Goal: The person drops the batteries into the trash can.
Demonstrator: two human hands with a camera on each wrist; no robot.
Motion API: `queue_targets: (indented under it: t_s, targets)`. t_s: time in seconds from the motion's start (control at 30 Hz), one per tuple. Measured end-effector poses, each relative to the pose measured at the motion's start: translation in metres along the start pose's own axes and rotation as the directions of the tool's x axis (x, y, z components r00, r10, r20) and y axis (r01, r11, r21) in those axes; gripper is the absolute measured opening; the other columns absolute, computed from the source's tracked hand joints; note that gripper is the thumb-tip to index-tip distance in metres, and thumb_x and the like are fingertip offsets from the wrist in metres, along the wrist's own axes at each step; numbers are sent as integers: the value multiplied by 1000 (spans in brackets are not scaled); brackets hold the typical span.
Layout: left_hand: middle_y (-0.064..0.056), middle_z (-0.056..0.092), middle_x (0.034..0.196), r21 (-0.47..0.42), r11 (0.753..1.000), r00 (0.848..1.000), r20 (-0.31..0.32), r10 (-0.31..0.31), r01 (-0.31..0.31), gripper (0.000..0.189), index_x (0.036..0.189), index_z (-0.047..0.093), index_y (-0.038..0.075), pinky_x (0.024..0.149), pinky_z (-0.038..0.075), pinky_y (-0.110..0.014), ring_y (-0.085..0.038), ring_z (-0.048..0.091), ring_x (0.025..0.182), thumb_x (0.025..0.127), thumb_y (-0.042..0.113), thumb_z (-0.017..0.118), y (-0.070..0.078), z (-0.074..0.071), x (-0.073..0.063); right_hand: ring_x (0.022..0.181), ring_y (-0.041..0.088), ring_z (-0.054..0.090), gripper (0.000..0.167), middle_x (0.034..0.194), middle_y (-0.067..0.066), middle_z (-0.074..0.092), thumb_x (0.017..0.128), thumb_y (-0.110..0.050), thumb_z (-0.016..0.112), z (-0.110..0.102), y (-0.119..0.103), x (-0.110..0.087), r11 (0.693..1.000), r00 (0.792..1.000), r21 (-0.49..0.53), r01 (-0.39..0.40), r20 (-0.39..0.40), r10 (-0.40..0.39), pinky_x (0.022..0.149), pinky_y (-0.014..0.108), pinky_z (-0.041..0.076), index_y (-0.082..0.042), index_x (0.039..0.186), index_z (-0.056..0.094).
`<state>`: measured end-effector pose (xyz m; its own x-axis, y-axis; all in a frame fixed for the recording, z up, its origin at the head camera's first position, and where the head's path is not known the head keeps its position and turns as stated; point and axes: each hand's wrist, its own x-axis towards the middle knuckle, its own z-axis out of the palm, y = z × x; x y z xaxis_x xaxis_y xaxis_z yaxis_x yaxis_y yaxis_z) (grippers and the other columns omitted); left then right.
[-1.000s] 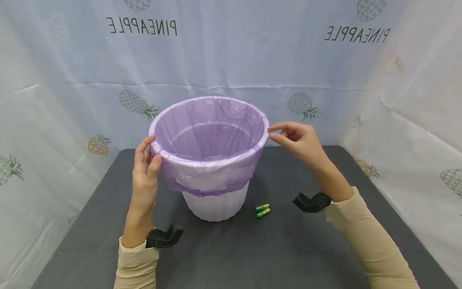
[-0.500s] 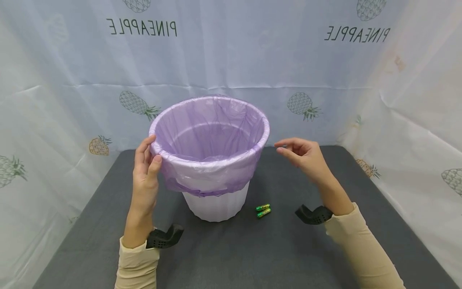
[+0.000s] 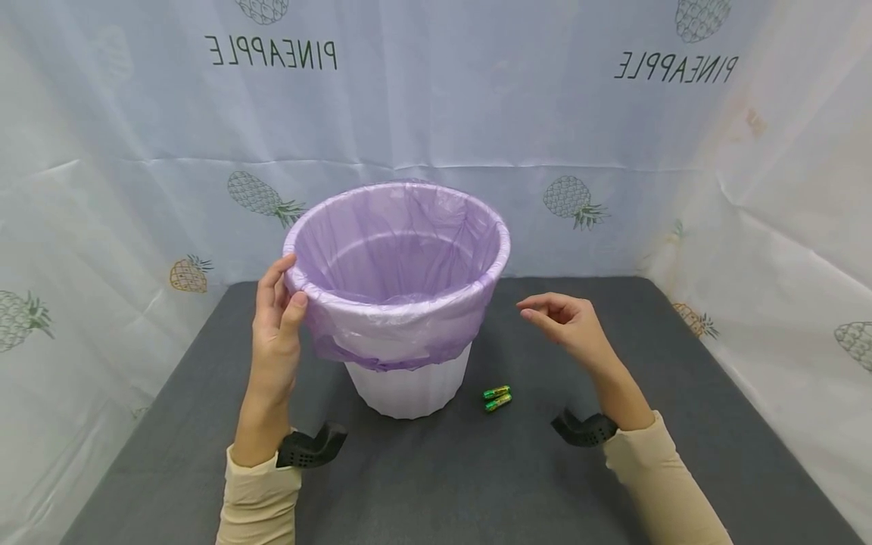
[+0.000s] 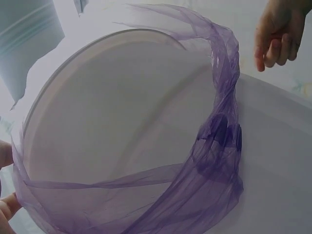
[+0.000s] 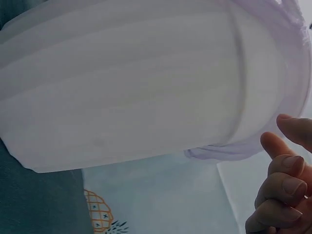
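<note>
A white trash can (image 3: 409, 390) stands upright on the dark grey table. A thin purple bag (image 3: 402, 257) lines it and folds over its rim, hanging in a loose, crumpled edge outside. My left hand (image 3: 275, 325) holds the left side of the bagged rim, thumb toward the front and fingers farther back. In the left wrist view, part of the bag (image 4: 219, 146) is bunched and twisted. To the right of the can, my right hand (image 3: 568, 325) hovers in the air with loosely bent fingers, thumb near the index finger, nothing between them. It is apart from the can.
Two small green and gold batteries (image 3: 497, 398) lie side by side on the table (image 3: 436, 484), just right of the can's base. Pale curtains (image 3: 463, 91) with pineapple prints hang behind and on both sides. Black wrist mounts (image 3: 313, 446) jut from both forearms.
My right hand has come away from the right side of the rim and moved down and slightly right. The left hand and the trash can stay in place.
</note>
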<state>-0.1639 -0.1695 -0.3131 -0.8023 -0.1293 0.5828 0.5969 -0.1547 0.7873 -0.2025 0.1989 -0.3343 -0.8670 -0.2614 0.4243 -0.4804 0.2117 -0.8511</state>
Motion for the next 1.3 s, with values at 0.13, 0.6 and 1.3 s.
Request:
queue_targets:
  t_s: [0.13,0.6,1.3]
  targets:
    - [-1,46,129,2,1000,1000,-6,-11,11,46,139,42,21,94,38,-20,-7,49,101,95,7,42,-1,0,0,46,11,28,31,53,-9,37,90,-2,62,3,10,-5,999,999,-14,-32,4,32,43,30,27,-32,93,70]
    - [0,47,126,18,1000,999,-27,-18,19,46,139,41,20,92,39,-20,-7,49,100,95,8,43,2,3,-1,51,4,35,23,62,-15,50,90,-6,64,7,40,-17,995,993,-36,-98,62,100,47,27,34,-27,96,70]
    - [1,50,124,15,1000,1000,-23,0,0,43,138,43,20,91,40,-19,-6,49,100,96,9,44,-1,0,0,53,-2,37,24,66,-18,55,90,-4,62,12,83,-29,987,973,-92,-129,180,143,49,23,35,13,106,64]
